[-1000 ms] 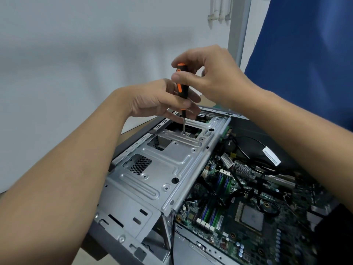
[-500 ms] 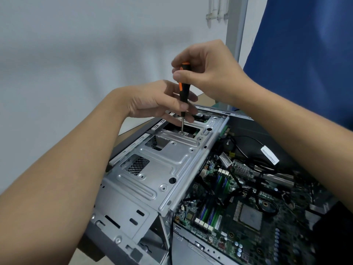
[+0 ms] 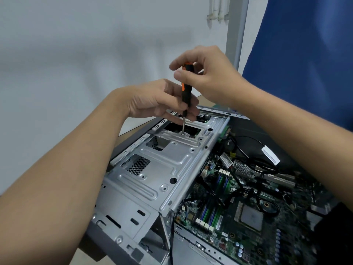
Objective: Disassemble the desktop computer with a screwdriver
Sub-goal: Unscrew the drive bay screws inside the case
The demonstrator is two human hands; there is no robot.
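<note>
An open desktop computer lies on its side, its silver metal drive cage [image 3: 162, 169] on the left and the green motherboard [image 3: 248, 207] on the right. A black and orange screwdriver [image 3: 186, 92] stands upright with its tip on a screw [image 3: 182, 133] near the cage's far end. My right hand [image 3: 206, 77] pinches the top of the handle from above. My left hand [image 3: 158, 102] wraps its fingers around the lower handle and shaft, just above the cage.
Black cables [image 3: 238, 192] run across the motherboard, one with a white label [image 3: 270, 155]. A blue panel [image 3: 305, 64] stands at the right, a grey post [image 3: 236, 35] behind my hands, a pale wall on the left. The case's front edge [image 3: 114, 236] is near me.
The view has shifted slightly and the hands have changed their hold on the handle a little. The screwdriver stays upright on the same screw.
</note>
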